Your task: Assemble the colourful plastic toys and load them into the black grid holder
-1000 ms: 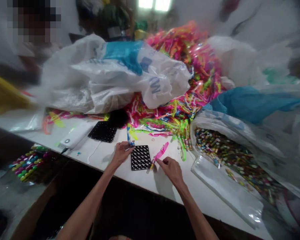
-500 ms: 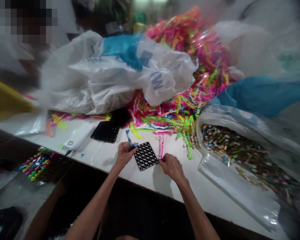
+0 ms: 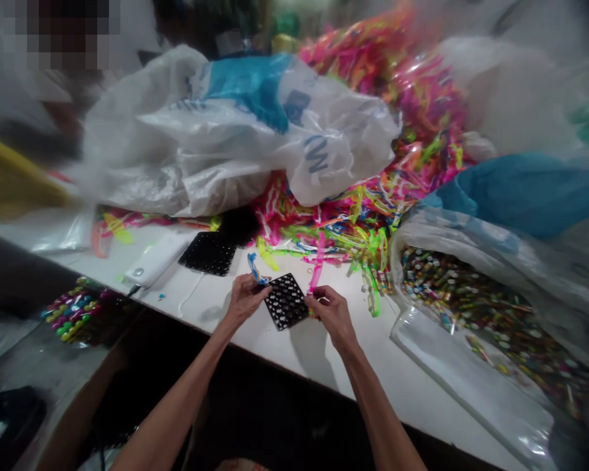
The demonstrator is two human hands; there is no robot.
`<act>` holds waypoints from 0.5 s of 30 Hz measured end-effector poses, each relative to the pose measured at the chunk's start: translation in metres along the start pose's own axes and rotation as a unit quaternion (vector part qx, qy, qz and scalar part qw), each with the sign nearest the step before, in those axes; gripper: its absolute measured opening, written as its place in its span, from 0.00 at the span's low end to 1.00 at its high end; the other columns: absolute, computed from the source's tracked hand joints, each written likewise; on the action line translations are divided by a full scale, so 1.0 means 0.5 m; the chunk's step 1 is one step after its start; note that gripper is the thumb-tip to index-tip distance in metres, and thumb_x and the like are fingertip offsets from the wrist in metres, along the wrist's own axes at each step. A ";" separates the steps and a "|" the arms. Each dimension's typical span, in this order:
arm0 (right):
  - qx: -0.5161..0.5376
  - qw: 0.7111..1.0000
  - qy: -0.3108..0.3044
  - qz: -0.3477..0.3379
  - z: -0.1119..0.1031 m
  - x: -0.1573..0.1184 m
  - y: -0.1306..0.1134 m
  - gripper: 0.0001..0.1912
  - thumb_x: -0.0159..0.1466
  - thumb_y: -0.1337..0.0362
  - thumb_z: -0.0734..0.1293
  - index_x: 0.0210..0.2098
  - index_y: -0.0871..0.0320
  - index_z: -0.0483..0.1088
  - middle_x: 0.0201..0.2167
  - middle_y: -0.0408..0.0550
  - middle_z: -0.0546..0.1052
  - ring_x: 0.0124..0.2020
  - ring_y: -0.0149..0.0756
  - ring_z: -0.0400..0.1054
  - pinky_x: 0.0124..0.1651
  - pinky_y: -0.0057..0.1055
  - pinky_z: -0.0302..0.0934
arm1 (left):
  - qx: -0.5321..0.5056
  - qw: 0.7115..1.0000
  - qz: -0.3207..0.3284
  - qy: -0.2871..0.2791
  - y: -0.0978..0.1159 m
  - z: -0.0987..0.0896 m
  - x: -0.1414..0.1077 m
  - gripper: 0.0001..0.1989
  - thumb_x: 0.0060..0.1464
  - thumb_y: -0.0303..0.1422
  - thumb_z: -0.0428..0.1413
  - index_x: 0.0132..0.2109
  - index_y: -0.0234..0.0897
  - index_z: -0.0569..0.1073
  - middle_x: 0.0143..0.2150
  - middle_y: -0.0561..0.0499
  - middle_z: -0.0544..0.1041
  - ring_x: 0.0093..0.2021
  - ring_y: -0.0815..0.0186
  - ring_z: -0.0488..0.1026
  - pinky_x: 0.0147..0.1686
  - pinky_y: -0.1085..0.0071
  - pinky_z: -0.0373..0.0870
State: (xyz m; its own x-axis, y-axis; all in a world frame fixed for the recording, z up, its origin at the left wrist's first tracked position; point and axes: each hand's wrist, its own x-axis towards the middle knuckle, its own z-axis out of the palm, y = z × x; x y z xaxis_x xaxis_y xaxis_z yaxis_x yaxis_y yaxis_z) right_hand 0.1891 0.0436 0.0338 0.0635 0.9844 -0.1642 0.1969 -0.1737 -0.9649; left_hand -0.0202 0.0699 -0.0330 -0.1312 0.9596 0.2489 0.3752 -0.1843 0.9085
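Note:
A small square black card (image 3: pixel 286 301) with rows of white marks lies tilted between my hands above the table. Its left corner is pinched by my left hand (image 3: pixel 245 299), and a curled blue strip (image 3: pixel 256 268) sticks up from beside those fingers. My right hand (image 3: pixel 332 314) is closed at the card's right corner on the lower end of a pink plastic strip (image 3: pixel 317 265), which points up and away from me. Whether the strip is joined to the card is hidden by my fingertips.
Behind lies a heap of bright plastic strips (image 3: pixel 412 131), partly under a white plastic bag (image 3: pixel 186 144). On the left are black cards (image 3: pixel 209 254) and a white power bank (image 3: pixel 154 261) with a cable. An open bag of small coloured pieces (image 3: pixel 476 307) lies right.
My right hand has lifted slightly and its fingers have shifted at the card's corner. The pink strip now leans farther away from me. My left hand keeps its pinch; the view has shifted a little.

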 end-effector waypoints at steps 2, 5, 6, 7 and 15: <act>0.051 0.998 -0.020 0.021 0.011 0.006 -0.008 0.15 0.48 0.57 0.70 0.27 0.58 0.63 0.17 0.36 0.66 0.15 0.27 0.57 0.17 0.23 0.50 | 0.005 1.000 0.001 -0.003 0.004 -0.004 -0.001 0.08 0.45 0.33 0.60 0.36 0.39 0.77 0.35 0.49 0.79 0.38 0.62 0.75 0.41 0.66 0.71; 0.086 0.996 -0.025 0.010 0.031 0.012 -0.020 0.16 0.46 0.59 0.71 0.30 0.58 0.64 0.17 0.34 0.66 0.14 0.26 0.57 0.17 0.23 0.50 | 0.011 1.000 0.005 -0.005 0.008 -0.007 -0.002 0.07 0.45 0.31 0.58 0.35 0.40 0.77 0.34 0.51 0.79 0.38 0.63 0.75 0.42 0.67 0.70; 0.086 0.996 -0.025 0.003 0.039 0.015 -0.022 0.15 0.47 0.59 0.71 0.31 0.59 0.65 0.16 0.34 0.65 0.14 0.26 0.57 0.17 0.23 0.50 | 0.012 1.000 0.007 -0.004 0.009 -0.007 -0.002 0.07 0.45 0.31 0.58 0.35 0.40 0.77 0.33 0.52 0.79 0.38 0.64 0.75 0.42 0.67 0.71; 0.082 0.996 -0.027 -0.003 0.048 0.018 -0.024 0.14 0.48 0.58 0.70 0.30 0.59 0.67 0.15 0.35 0.65 0.14 0.26 0.57 0.17 0.23 0.50 | 0.014 1.000 0.010 -0.003 0.009 -0.008 -0.002 0.06 0.45 0.31 0.58 0.34 0.40 0.76 0.33 0.52 0.79 0.37 0.64 0.75 0.41 0.67 0.71; 0.051 0.994 -0.087 -0.036 0.126 0.048 -0.001 0.10 0.53 0.58 0.66 0.29 0.58 0.69 0.19 0.43 0.72 0.22 0.36 0.68 0.27 0.30 0.63 | 0.026 0.999 0.030 -0.014 0.001 -0.013 0.003 0.02 0.44 0.28 0.58 0.29 0.39 0.74 0.30 0.52 0.77 0.34 0.64 0.74 0.38 0.68 0.71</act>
State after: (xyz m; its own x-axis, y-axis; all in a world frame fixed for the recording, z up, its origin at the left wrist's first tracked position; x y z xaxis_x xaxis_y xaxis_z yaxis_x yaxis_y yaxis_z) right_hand 0.1289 0.0690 0.0175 -0.1192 0.9858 -0.1186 0.0933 -0.1078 -0.9898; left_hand -0.0262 0.0701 -0.0301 -0.0808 0.9531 0.2916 0.4286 -0.2309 0.8735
